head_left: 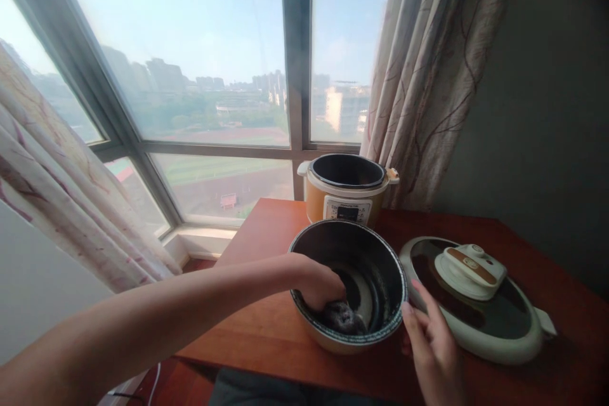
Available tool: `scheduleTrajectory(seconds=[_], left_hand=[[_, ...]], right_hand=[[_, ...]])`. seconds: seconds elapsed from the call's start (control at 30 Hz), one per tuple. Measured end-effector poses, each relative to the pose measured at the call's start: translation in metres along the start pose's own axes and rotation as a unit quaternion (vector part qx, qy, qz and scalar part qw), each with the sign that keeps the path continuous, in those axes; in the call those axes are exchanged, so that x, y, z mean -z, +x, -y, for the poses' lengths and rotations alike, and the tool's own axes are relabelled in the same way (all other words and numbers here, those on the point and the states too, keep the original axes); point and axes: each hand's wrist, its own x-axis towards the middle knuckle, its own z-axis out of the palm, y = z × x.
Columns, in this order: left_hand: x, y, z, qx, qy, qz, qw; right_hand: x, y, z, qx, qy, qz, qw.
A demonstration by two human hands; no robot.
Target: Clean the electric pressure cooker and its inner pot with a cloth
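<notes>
Head view, pot: a round, deep pot with a black inner wall and a speckled rim (380,254) is set near the front of the table, its mouth facing up, with nothing covering it.
Scrubbing pad: a crumpled, dark-grey, fibrous pad (345,318) is pressed against the lower inside of the pot.
Left hand: the pad is grasped by the left hand (326,285), which is sunk into the pot over the near-left rim.
Right hand: the right hand (432,336) is held loosely spread, its thumb laid against the pot's right rim; no firm grip is seen.
Progress: the pot has been taken out on its own and the pad is in use inside it, so the scrubbing is judged to be under way; how much of the wall has been covered cannot be told.
Cooker: a tan-and-white electric cooker with a front control panel (318,200) is placed just behind the pot, uncovered.
Lid: a round, pale-rimmed lid with a dark top and white knob (499,317) is laid to the right.
Table: all is carried by a red-brown wooden table (266,228).
Hard to see: the left fingertips are hidden, the panel's lettering is blurred, and the pot's floor is partly covered.
</notes>
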Motion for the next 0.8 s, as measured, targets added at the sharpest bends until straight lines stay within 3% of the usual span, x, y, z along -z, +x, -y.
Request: scheduleTrajectory(seconds=[0.1, 0.27, 0.4, 0.47, 0.6, 0.67, 0.73, 0.8], left_hand=[[0.0, 0.008, -0.007, -0.052, 0.046, 0.063, 0.996], [-0.005, 0.019, -0.02, -0.026, 0.024, -0.002, 0.999], [-0.009, 0.031, -0.023, 0.069, -0.117, -0.082, 0.987], [-0.01, 0.038, -0.022, 0.135, -0.259, -0.139, 0.946], [-0.008, 0.051, -0.019, 0.237, -0.512, -0.267, 0.781], [-0.005, 0.055, -0.019, 0.25, -0.553, -0.317, 0.729], [-0.004, 0.057, -0.021, 0.25, -0.548, -0.334, 0.725], [-0.007, 0.057, -0.025, 0.234, -0.5, -0.32, 0.77]], right_hand=[[-0.013, -0.011, -0.006, 0.024, -0.012, -0.023, 0.999], [-0.025, -0.004, -0.007, 0.105, -0.043, -0.073, 0.991], [-0.022, 0.0, -0.006, 0.098, -0.027, -0.047, 0.994], [-0.02, 0.0, -0.005, 0.091, -0.018, -0.039, 0.995], [-0.019, 0.0, -0.002, 0.082, -0.001, -0.03, 0.996], [-0.019, 0.0, 0.0, 0.078, 0.008, -0.028, 0.997], [-0.02, -0.001, 0.002, 0.073, 0.015, -0.03, 0.997], [-0.021, -0.002, 0.003, 0.064, 0.023, -0.032, 0.997]])
